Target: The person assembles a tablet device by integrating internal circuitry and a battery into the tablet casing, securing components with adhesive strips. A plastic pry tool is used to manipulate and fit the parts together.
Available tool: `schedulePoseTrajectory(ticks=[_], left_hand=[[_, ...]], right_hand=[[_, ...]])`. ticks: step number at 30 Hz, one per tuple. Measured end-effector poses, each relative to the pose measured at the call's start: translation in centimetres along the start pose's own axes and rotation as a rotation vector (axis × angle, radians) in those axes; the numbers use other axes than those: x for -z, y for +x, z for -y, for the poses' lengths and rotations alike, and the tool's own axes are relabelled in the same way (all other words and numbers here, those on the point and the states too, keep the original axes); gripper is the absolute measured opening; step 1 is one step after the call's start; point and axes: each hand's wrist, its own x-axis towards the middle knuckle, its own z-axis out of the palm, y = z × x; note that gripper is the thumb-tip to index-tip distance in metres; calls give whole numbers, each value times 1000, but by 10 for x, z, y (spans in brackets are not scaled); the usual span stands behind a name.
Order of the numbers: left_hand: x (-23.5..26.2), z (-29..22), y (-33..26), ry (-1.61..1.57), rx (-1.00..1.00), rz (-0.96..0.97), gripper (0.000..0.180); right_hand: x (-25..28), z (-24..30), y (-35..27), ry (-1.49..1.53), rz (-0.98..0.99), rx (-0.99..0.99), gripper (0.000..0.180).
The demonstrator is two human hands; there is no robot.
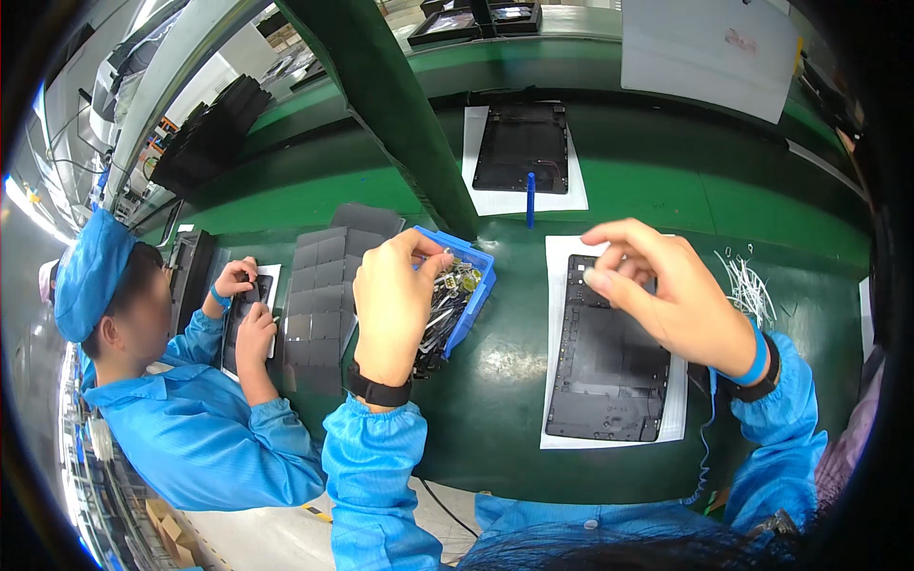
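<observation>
My left hand (395, 297) is over the near-left edge of a blue plastic bin (469, 314), its thumb and forefinger pinched together. A small light-coloured piece shows at those fingertips, too small to name. Inside the bin lies a heap of small parts with dark and pale leads (445, 309). Above the top of a black device housing (609, 366), my right hand (671, 295) hovers with thumb and forefinger apart and nothing visible between them. That housing rests on a white sheet (674, 409) and is partly hidden by the hand.
White cable ties (749, 287) lie to the right. Farther back, another black housing (522, 149) sits on white sheeting with a blue pen (530, 200). Dark panels (319, 305) are left of the bin. A co-worker (190, 409) handles a dark part. A green post (390, 105) slants overhead.
</observation>
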Motion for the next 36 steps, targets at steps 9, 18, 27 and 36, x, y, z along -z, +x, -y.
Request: schedulePoseTrajectory(ticks=[9, 18, 27, 36], left_hand=[[11, 25, 12, -427, -75, 18, 20], [43, -12, -5, -464, -182, -443, 17], [3, -118, -53, -524, -543, -142, 26], [-42, -142, -57, -849, -482, 169, 30]], right_hand=[[18, 14, -41, -87, 9, 31, 27], [30, 15, -60, -76, -1, 76, 20], [4, 5, -51, -6, -132, 232, 19], [16, -11, -59, -97, -356, 230, 15]])
